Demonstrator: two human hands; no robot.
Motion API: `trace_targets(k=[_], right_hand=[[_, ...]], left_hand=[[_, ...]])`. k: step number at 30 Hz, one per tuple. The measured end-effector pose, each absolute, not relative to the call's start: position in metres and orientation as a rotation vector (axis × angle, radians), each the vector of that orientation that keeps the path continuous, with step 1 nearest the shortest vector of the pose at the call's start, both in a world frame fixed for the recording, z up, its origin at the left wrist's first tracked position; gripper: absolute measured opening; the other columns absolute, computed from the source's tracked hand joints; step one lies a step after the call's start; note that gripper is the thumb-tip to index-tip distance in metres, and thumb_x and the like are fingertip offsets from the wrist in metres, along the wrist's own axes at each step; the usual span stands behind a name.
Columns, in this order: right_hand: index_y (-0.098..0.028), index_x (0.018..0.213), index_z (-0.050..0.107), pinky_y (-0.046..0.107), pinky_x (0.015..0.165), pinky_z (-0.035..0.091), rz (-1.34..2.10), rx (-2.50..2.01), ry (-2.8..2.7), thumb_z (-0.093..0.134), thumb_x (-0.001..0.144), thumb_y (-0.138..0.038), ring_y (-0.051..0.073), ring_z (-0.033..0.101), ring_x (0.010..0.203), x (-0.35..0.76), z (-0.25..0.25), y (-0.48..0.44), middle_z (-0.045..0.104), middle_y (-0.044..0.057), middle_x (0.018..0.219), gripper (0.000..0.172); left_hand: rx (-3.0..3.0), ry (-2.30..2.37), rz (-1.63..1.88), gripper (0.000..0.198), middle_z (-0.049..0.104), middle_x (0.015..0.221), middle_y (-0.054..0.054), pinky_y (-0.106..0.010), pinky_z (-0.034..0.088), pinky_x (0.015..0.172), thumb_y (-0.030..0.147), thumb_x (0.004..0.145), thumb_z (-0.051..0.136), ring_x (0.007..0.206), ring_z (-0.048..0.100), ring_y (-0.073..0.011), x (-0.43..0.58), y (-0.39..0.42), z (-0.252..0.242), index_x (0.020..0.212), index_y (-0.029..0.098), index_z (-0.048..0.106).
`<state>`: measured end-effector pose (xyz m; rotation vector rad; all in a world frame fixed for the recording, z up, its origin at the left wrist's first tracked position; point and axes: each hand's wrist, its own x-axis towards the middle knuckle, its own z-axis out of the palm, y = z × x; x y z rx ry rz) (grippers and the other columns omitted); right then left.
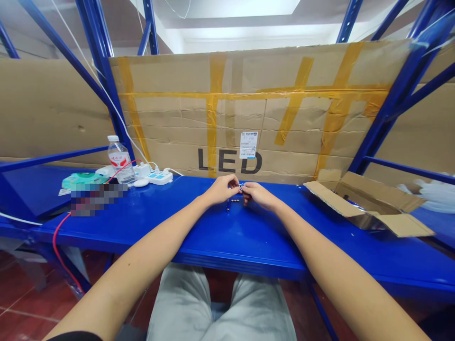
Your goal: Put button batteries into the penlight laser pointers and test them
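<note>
Over the middle of the blue table (249,246), my left hand (223,189) and my right hand (262,195) meet with their fingers pinched together. Between the fingertips of both hands shows a small shiny blue part (241,188); its exact kind is too small to make out. Just below my left hand a short blue tube-like piece (228,205) rests on the tabletop. Beside that piece, several tiny silvery round bits (235,201) lie in a short row, close under my fingers.
An opened cardboard box (369,199) stands on the right. At the left are a water bottle (121,160), a power strip (159,177) and a green packet (85,180); a red cable (57,241) hangs there. Behind the table rises a large taped carton (170,128) between blue posts.
</note>
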<state>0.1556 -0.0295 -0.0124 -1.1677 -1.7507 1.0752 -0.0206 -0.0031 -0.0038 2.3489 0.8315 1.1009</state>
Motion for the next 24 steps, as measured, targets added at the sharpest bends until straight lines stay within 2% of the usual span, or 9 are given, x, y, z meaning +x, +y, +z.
trace_targets(k=[2, 4, 5, 7, 10, 14, 19, 24], right_hand=[[-0.017, 0.077, 0.054, 0.030, 0.068, 0.050, 0.887, -1.227, -1.865, 0.047, 0.091, -0.033, 0.015, 0.056, 0.059, 0.1566, -0.0116, -0.0297, 0.056, 0.001, 0.061, 0.022], [-0.015, 0.090, 0.062, 0.033, 0.082, 0.050, 0.630, -1.234, -1.971, 0.047, 0.091, -0.028, 0.020, 0.064, 0.081, 0.1565, -0.0106, -0.0303, 0.069, 0.009, 0.083, 0.020], [-0.014, 0.100, 0.064, 0.035, 0.091, 0.048, 0.524, -1.203, -2.012, 0.047, 0.091, -0.025, 0.022, 0.064, 0.095, 0.1560, -0.0102, -0.0309, 0.071, 0.011, 0.099, 0.022], [-0.015, 0.122, 0.061, 0.038, 0.103, 0.041, 0.403, -1.113, -2.067, 0.046, 0.091, -0.020, 0.024, 0.058, 0.117, 0.1543, -0.0100, -0.0323, 0.065, 0.013, 0.126, 0.034], [-0.018, 0.139, 0.050, 0.041, 0.109, 0.036, 0.369, -1.050, -2.115, 0.045, 0.092, -0.018, 0.025, 0.050, 0.130, 0.1521, -0.0112, -0.0339, 0.054, 0.012, 0.142, 0.047], [-0.018, 0.139, 0.050, 0.040, 0.107, 0.039, 0.327, -1.064, -2.151, 0.041, 0.095, -0.017, 0.024, 0.052, 0.128, 0.1531, -0.0130, -0.0337, 0.056, 0.012, 0.140, 0.045], [-0.013, 0.117, 0.061, 0.033, 0.089, 0.047, 0.215, -1.190, -2.104, 0.038, 0.095, -0.015, 0.023, 0.064, 0.103, 0.1552, -0.0090, -0.0344, 0.069, 0.014, 0.114, 0.032], [-0.013, 0.108, 0.060, 0.029, 0.077, 0.045, 0.156, -1.303, -2.068, 0.036, 0.094, -0.015, 0.022, 0.065, 0.088, 0.1522, -0.0070, -0.0380, 0.071, 0.013, 0.097, 0.028]], left_hand=[[2.325, 0.849, 1.131, 0.008, 0.064, 0.080, -0.001, -0.024, 0.046, 0.069, 0.022, 0.077, 0.059, 0.072, 0.057, -0.0122, -0.0207, -0.0065, -0.0007, 0.083, 0.016, 0.059], [2.307, 0.866, 1.143, 0.006, 0.062, 0.076, 0.001, -0.023, 0.045, 0.068, 0.019, 0.076, 0.056, 0.070, 0.056, -0.0117, -0.0205, -0.0103, 0.0026, 0.081, 0.016, 0.058], [2.296, 0.876, 1.149, 0.006, 0.061, 0.074, 0.001, -0.023, 0.045, 0.067, 0.017, 0.076, 0.054, 0.069, 0.055, -0.0114, -0.0204, -0.0118, 0.0038, 0.081, 0.017, 0.057], [2.263, 0.893, 1.173, 0.007, 0.060, 0.071, 0.002, -0.022, 0.044, 0.065, 0.016, 0.075, 0.053, 0.067, 0.055, -0.0108, -0.0200, -0.0130, 0.0050, 0.080, 0.017, 0.057], [2.216, 0.883, 1.228, 0.013, 0.061, 0.071, 0.002, -0.022, 0.044, 0.065, 0.014, 0.074, 0.053, 0.067, 0.055, -0.0106, -0.0195, -0.0105, 0.0034, 0.085, 0.016, 0.059], [2.255, 0.866, 1.298, 0.014, 0.066, 0.077, 0.000, -0.023, 0.045, 0.068, 0.015, 0.076, 0.055, 0.072, 0.058, -0.0122, -0.0191, -0.0061, 0.0002, 0.086, 0.016, 0.064], [2.172, 0.829, 1.243, 0.009, 0.063, 0.067, 0.002, -0.023, 0.046, 0.059, 0.020, 0.080, 0.057, 0.056, 0.058, -0.0111, -0.0178, -0.0097, 0.0014, 0.084, 0.016, 0.063], [2.103, 0.710, 1.154, 0.007, 0.066, 0.067, 0.001, -0.025, 0.050, 0.060, 0.019, 0.081, 0.060, 0.055, 0.061, -0.0114, -0.0163, -0.0109, 0.0004, 0.084, 0.015, 0.063]])
